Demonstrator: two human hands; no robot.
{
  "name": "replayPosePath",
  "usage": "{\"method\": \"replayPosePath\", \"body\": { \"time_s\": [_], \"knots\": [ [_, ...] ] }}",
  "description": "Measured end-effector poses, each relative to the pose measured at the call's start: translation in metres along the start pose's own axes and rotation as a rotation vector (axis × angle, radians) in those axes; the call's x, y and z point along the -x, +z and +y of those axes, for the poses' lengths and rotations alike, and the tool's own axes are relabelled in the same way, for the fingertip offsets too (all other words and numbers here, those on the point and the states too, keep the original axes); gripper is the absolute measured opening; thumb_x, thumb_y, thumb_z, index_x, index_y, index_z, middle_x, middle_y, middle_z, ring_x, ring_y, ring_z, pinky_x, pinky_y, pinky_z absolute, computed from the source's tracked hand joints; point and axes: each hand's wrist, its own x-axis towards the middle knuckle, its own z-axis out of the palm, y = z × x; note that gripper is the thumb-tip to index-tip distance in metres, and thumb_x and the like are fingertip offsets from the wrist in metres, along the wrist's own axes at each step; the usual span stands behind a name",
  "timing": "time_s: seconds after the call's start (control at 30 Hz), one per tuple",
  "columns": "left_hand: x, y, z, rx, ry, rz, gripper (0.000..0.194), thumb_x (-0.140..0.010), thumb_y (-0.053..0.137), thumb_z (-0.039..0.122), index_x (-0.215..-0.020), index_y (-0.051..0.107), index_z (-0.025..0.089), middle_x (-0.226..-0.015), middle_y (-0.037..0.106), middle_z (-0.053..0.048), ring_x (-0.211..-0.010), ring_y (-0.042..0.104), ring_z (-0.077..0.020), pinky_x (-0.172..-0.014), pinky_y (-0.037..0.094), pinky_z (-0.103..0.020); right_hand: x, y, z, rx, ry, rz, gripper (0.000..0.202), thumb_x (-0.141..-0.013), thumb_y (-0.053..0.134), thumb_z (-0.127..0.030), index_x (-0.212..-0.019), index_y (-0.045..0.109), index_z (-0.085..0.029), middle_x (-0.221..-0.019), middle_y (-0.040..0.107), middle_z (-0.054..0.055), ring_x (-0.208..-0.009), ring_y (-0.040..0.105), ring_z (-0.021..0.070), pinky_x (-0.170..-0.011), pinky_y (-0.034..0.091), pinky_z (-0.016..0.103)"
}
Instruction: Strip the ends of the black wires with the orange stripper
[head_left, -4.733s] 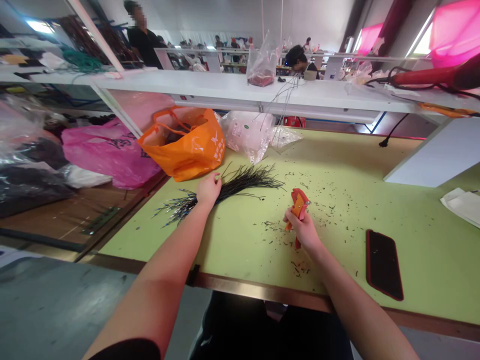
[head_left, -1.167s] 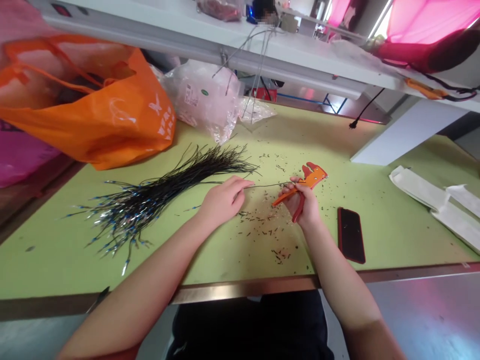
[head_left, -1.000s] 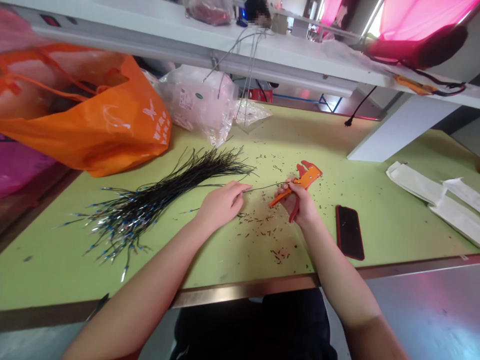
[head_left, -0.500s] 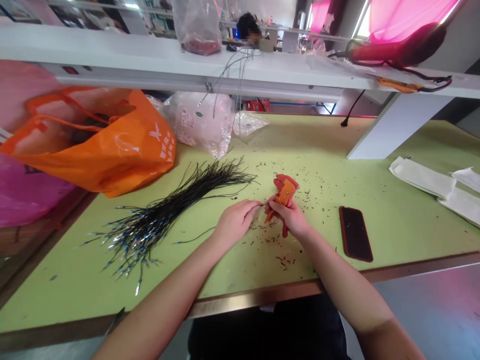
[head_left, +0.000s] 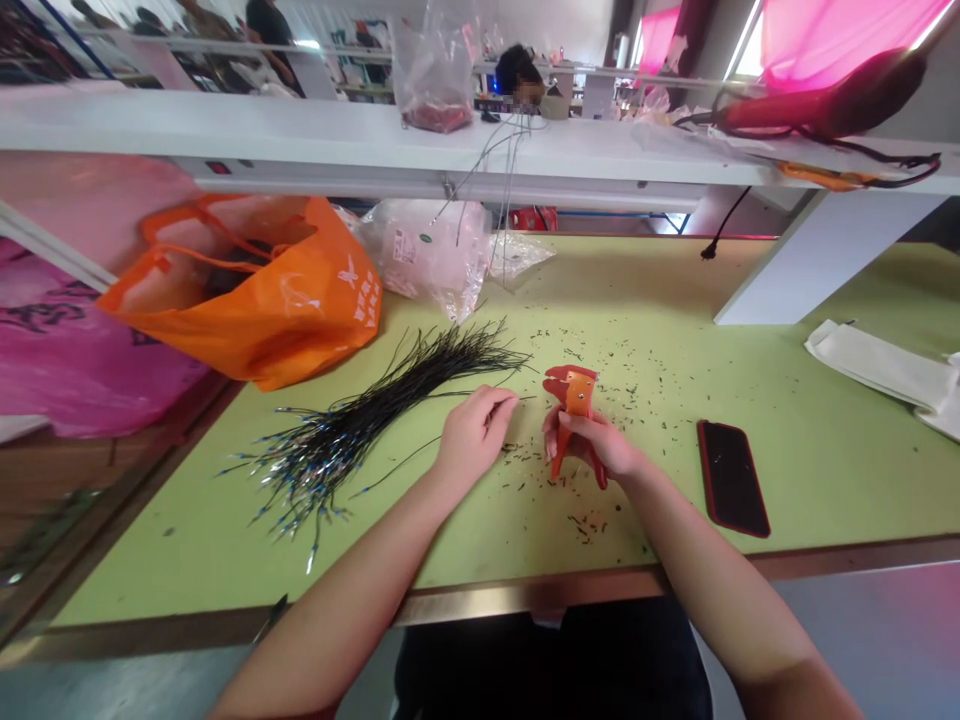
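My right hand (head_left: 589, 440) is closed round the handles of an orange and red wire stripper (head_left: 579, 393), whose jaws point up and to the left. Between the thumb and fingers of my left hand (head_left: 476, 430) is a thin black wire (head_left: 405, 462); its short end sticks out towards the stripper, apart from the jaws. The wire's other end trails back on the table, to the left of my wrist. A large bundle of black wires (head_left: 390, 400) lies left of my hands, with blue and silvery ends at the near side.
Small dark scraps (head_left: 589, 525) are scattered over the green table (head_left: 660, 290). A phone (head_left: 733, 478) lies on the right, an orange bag (head_left: 300, 310) and clear plastic bag (head_left: 435, 250) at the back left. A white shelf (head_left: 300, 140) spans the back; a person's head (head_left: 519, 75) shows beyond.
My hands have moved apart: the stripper has turned and gone a little right, away from the left hand and its wire. The view has shifted slightly left.
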Motion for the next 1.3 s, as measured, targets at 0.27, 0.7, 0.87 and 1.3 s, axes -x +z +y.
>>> {"method": "replayPosePath", "body": {
  "time_s": [0.27, 0.7, 0.87, 1.3],
  "knots": [
    [0.000, -0.004, 0.006, 0.022, 0.104, 0.097, 0.019, -0.107, 0.057, 0.026, -0.096, 0.071, 0.020, -0.077, 0.069, 0.001, -0.063, 0.061, -0.0125, -0.061, 0.046, -0.024, 0.001, 0.000, 0.005, -0.093, 0.065, -0.249, 0.040, -0.098, 0.072, -0.054, -0.102, 0.072, -0.014, -0.080, 0.073, 0.004, -0.076, 0.075, 0.0187, -0.076, 0.061, 0.032],
    [-0.001, -0.006, 0.006, -0.008, 0.123, 0.058, 0.021, -0.108, 0.055, 0.026, -0.097, 0.072, 0.022, -0.079, 0.072, -0.001, -0.067, 0.065, -0.0150, -0.066, 0.050, -0.026, 0.006, 0.004, -0.002, -0.111, 0.077, -0.306, 0.044, -0.098, 0.072, -0.059, -0.094, 0.069, -0.015, -0.074, 0.071, 0.002, -0.073, 0.075, 0.0182, -0.074, 0.063, 0.032],
    [0.000, -0.006, 0.006, 0.020, 0.149, 0.061, 0.020, -0.107, 0.055, 0.024, -0.097, 0.072, 0.021, -0.078, 0.072, -0.001, -0.067, 0.065, -0.0151, -0.065, 0.050, -0.026, 0.007, 0.007, -0.003, -0.116, 0.043, -0.324, 0.045, -0.101, 0.069, -0.059, -0.093, 0.068, -0.015, -0.073, 0.068, 0.001, -0.073, 0.073, 0.0163, -0.075, 0.065, 0.031],
    [0.002, -0.005, 0.005, 0.023, 0.097, 0.061, 0.022, -0.106, 0.055, 0.028, -0.095, 0.073, 0.021, -0.077, 0.072, -0.002, -0.066, 0.064, -0.0159, -0.065, 0.050, -0.028, 0.009, 0.007, -0.002, -0.088, 0.059, -0.278, 0.051, -0.099, 0.068, -0.067, -0.087, 0.066, -0.017, -0.064, 0.059, -0.004, -0.061, 0.067, 0.0138, -0.069, 0.066, 0.031]
  ]
}}
